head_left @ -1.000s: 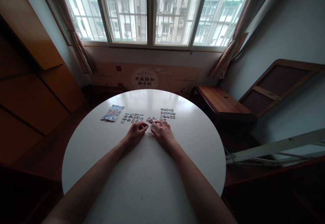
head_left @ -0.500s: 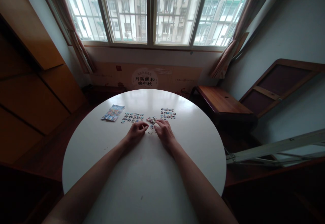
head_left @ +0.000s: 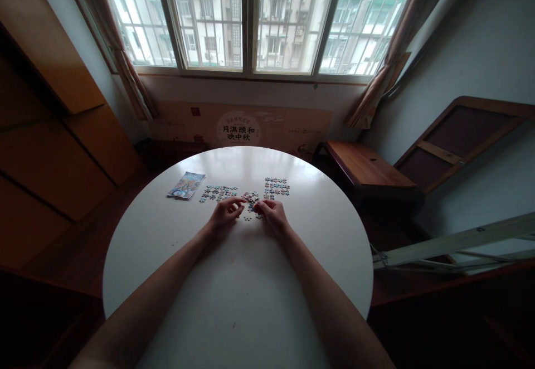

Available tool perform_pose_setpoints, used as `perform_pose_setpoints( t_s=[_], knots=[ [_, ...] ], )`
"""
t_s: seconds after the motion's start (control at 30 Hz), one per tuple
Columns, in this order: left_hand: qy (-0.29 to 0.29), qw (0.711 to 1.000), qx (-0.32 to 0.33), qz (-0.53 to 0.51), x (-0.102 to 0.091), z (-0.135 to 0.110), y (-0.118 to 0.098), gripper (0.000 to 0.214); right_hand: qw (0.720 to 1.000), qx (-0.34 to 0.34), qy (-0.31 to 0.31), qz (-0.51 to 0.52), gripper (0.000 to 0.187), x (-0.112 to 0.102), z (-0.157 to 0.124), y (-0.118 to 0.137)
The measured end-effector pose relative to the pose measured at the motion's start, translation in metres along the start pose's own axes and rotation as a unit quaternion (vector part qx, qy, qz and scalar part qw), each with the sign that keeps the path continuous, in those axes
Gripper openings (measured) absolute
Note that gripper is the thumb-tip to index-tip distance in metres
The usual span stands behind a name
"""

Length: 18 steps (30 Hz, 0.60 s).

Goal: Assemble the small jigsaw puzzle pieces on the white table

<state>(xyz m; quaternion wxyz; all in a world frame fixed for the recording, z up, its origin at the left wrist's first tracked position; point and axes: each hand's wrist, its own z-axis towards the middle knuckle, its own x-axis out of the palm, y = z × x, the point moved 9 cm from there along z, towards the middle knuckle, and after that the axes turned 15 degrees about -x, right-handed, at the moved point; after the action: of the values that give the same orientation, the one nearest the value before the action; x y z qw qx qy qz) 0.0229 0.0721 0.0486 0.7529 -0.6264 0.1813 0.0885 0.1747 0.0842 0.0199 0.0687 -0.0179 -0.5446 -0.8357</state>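
Observation:
A small heap of jigsaw puzzle pieces (head_left: 251, 196) lies between my hands, with a few loose pieces (head_left: 248, 218) on the near side. My left hand (head_left: 227, 212) rests at the heap's left, fingers loosely curled and apart, the index fingertip at its edge. On the other side, my right hand (head_left: 272, 213) pinches what looks like a puzzle piece, mostly hidden by thumb and forefinger. Rows of spread pieces (head_left: 218, 193) sit beyond my left hand. Another group of pieces (head_left: 276, 186) lies in rows beyond my right hand.
A colourful printed packet or leaflet (head_left: 186, 185) lies at the left of the round white table (head_left: 167, 280). Past the table's right edge stands a low wooden bench (head_left: 368, 163). A pale metal frame (head_left: 443, 241) extends at the right, and wooden cabinets (head_left: 83, 151) stand left.
My right hand has turned and drawn slightly away, its thumb and forefinger now pinched together. My left fingers have lifted and spread a little toward the heap.

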Motion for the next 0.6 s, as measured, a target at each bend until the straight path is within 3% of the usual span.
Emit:
perform_pose_setpoints(
  t_s=[0.13,0.27,0.6],
  knots=[
    [-0.021,0.998,0.054,0.022,-0.003,-0.004,-0.008,0.025,0.999,-0.010,0.040,-0.017,0.030,0.007,0.000,0.003],
    [-0.007,0.994,0.097,0.048,0.001,-0.009,-0.018,0.022,0.998,-0.020,0.058,-0.026,0.028,0.010,0.000,0.005],
    [0.028,0.994,0.095,0.048,0.006,-0.012,-0.021,0.017,0.998,-0.021,0.061,-0.013,0.026,0.012,0.000,0.008]
  ],
)
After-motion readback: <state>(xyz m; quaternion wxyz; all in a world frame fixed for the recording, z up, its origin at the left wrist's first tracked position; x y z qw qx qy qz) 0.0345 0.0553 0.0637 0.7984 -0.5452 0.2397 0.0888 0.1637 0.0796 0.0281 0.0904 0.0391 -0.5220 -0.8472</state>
